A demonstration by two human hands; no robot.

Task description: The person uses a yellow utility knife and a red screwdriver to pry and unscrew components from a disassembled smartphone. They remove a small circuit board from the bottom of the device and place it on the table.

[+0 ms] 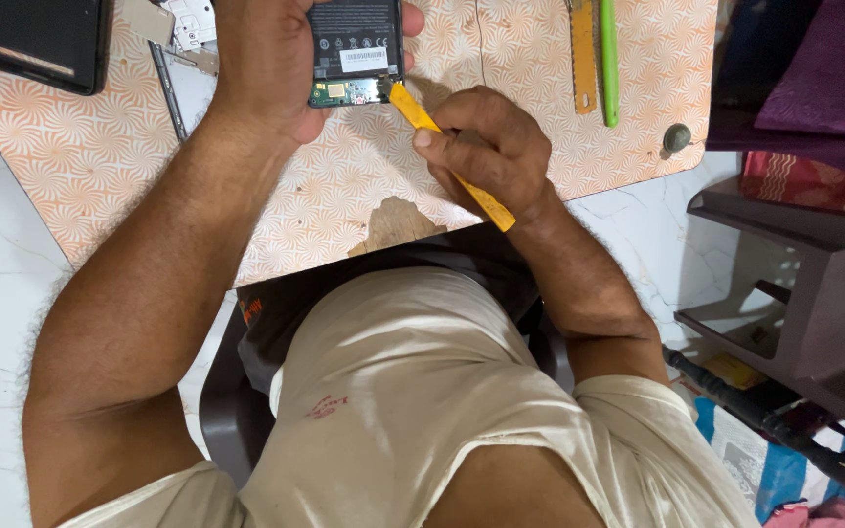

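Phone [354, 49], its back cover off and battery and circuit board bared, sits at the far middle of the tabletop [325, 196], and we read the scene from the left. At the far left corner lies a dark flat device [36, 39], well apart; just beside it rest loose metal frame parts [183, 44]. Our left hand [266, 59] has its grip clamped around the phone, seemingly to steady it against the patterned surface. Our right hand [486, 152] has its grip closed on a yellow pry tool [447, 156], held like a pen, its tip touching the phone's lower edge by the green board, an angle that appears to suit levering. Further right, a yellow ruler [584, 54] and a green tool [608, 59] lie side by side, near the far edge. Bare surface opens between right hand and right edge; the near edge shows a chipped patch [398, 225].
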